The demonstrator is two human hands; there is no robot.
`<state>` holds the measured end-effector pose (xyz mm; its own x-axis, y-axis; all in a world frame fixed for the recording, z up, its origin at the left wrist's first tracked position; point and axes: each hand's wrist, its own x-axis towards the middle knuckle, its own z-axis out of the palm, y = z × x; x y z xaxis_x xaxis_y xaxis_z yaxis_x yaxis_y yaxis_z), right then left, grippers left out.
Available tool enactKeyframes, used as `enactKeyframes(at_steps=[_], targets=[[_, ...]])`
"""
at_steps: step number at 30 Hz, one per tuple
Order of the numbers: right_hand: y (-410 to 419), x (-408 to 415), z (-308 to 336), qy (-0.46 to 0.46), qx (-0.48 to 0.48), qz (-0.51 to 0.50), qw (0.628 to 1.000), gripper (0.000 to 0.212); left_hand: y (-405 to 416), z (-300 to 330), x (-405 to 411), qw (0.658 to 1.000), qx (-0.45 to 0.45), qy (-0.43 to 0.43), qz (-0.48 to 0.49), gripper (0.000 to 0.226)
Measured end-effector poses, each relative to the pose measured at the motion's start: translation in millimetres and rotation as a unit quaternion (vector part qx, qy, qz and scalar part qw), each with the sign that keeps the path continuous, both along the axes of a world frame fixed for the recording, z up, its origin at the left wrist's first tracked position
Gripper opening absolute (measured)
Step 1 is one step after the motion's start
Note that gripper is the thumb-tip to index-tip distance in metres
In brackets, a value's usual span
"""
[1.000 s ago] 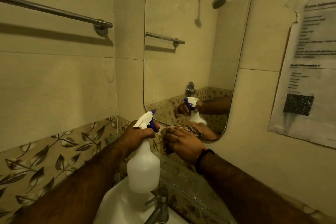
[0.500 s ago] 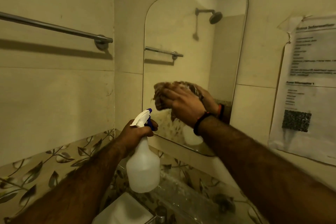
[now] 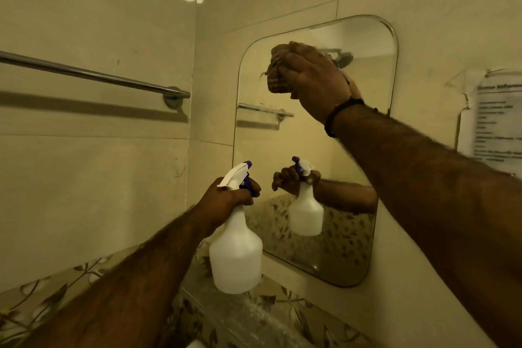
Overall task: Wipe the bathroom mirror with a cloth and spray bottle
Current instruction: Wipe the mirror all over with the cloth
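A rounded-corner mirror [image 3: 364,133] hangs on the tiled wall ahead. My right hand [image 3: 316,79] presses a bunched brownish striped cloth [image 3: 278,72] against the mirror's upper left part. My left hand [image 3: 228,199] grips the neck of a white spray bottle [image 3: 236,257] with a purple trigger, held upright in front of the mirror's lower left corner, apart from the glass. The bottle and both hands show reflected in the mirror.
A metal towel rail [image 3: 93,75] runs along the left wall. A printed paper notice [image 3: 497,121] is stuck on the wall right of the mirror. A leaf-patterned tile band and ledge [image 3: 254,319] lie below the mirror.
My right hand has carried the cloth up the mirror from its bottom edge to its upper part. My view has tilted upward. The left hand holds the bottle much as before.
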<state>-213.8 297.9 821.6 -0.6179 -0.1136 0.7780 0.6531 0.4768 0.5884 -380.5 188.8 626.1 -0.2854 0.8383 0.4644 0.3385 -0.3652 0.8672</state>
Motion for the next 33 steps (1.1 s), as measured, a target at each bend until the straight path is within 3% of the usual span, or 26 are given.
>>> enactKeyframes(at_steps=[10,15,33], targets=[[6.4,-4.5,38.7,-0.015,0.007,-0.046,0.999,0.051,3.9,36.2,-2.8,0.999,0.035,0.002,-0.014,0.024],[8.9,-4.9,43.9,-0.021,0.01,-0.067,0.997,0.045,10.1,35.2,-7.8,0.999,0.046,0.007,-0.014,0.023],[9.6,-32.4,12.4,-0.009,-0.039,-0.067,0.997,0.05,15.2,17.0,-15.2,1.0,0.027,-0.003,0.01,0.019]])
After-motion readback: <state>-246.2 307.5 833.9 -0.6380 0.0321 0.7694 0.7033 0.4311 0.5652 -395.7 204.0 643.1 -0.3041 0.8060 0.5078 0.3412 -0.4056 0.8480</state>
